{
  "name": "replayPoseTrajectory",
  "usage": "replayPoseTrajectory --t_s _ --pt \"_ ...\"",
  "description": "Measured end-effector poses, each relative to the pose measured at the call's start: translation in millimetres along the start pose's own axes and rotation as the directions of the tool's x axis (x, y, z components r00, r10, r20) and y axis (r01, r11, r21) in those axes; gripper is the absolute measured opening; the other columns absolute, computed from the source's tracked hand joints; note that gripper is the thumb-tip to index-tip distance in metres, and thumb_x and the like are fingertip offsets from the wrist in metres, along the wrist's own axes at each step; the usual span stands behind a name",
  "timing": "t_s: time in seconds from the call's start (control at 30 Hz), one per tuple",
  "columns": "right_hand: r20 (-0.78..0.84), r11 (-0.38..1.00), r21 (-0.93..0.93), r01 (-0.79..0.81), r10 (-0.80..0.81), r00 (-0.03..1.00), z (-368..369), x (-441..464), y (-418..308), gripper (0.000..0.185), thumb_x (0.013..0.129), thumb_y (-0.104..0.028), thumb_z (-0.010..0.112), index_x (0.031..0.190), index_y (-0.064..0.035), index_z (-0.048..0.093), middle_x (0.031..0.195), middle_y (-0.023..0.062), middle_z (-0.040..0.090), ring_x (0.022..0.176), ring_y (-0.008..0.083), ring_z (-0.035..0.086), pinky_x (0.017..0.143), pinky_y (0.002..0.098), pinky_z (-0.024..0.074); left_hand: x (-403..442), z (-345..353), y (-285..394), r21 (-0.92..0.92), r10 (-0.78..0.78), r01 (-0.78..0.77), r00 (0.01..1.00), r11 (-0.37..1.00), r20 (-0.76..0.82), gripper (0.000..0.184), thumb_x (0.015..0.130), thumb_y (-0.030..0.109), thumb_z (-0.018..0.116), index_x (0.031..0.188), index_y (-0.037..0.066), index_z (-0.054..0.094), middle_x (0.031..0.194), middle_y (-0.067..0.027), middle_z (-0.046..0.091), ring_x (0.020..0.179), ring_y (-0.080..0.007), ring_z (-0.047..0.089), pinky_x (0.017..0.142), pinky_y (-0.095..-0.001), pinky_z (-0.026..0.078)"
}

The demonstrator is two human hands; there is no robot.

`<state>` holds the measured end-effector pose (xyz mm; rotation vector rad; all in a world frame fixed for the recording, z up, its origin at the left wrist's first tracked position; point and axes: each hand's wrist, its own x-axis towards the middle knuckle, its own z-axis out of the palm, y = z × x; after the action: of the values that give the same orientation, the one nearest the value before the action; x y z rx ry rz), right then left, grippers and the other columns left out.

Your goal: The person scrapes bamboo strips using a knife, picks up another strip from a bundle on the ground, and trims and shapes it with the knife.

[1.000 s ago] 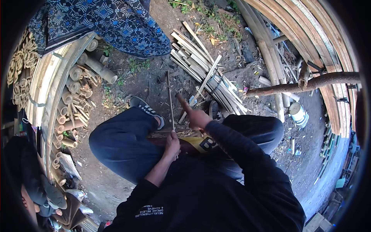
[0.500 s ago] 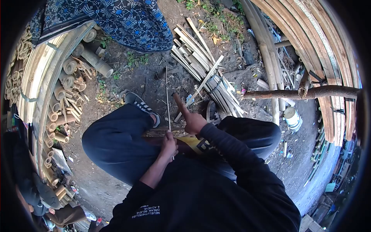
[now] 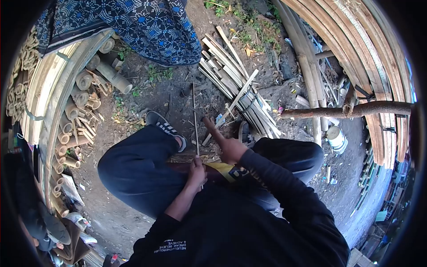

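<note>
My left hand [image 3: 195,175] is closed around the lower end of a thin, pale bamboo strip [image 3: 195,118], which points away from me over the ground between my feet. To its right, my right hand [image 3: 232,150] is curled around a brown, handle-like piece [image 3: 213,130] with a dark tip. Whatever else belongs to that piece is hidden by the hand. A yellow and dark printed material [image 3: 219,170] lies between my knees, just under the hands. Beyond my right foot lies a tied bundle of split bamboo strips [image 3: 233,80].
Cut bamboo tubes [image 3: 80,95] are piled at the left under long slats [image 3: 44,95]. A blue patterned cloth [image 3: 147,26] hangs at the top. On the right are a horizontal branch [image 3: 316,111], long bamboo slats [image 3: 351,40] and a white bucket [image 3: 336,139]. Another person [image 3: 49,227] is at lower left.
My right hand has shifted slightly down and right with the brown piece. The left hand still grips the bamboo strip, and the whole view has shifted a little.
</note>
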<state>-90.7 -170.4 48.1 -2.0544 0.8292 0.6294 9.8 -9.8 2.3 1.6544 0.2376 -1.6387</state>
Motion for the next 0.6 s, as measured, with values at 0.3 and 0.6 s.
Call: replayPoseTrajectory --t_s 0.3,0.6 --pt "-0.056 0.995 -0.018 -0.101 0.100 0.993 9.9 79.1 24.3 0.105 0.067 -0.007 0.063 0.146 -0.0056 -0.006 0.089 0.0296 0.064 0.083 0.0428 0.064 0.075 0.0457 0.0513 2.2 3.9 -10.0 0.072 0.018 -0.015 0.999 0.997 -0.041 0.035 0.099 0.047 0.029 0.083 0.018 0.038 0.052 0.0052 0.028 0.034 -0.0078 0.026 0.029 -0.0254 0.022" --pt "0.054 0.982 -0.092 -0.163 0.168 0.984 -16.8 75.9 14.9 0.107 0.069 -0.008 0.067 0.147 -0.0055 -0.008 0.099 0.0315 0.063 0.092 0.0417 0.064 0.082 0.0438 0.0502 12.3 1.1 -19.4 0.069 0.050 -0.049 0.998 0.996 -0.025 0.033 0.099 0.045 0.032 0.083 0.018 0.038 0.052 0.0045 0.031 0.034 -0.0079 0.030 0.028 -0.0261 0.023"
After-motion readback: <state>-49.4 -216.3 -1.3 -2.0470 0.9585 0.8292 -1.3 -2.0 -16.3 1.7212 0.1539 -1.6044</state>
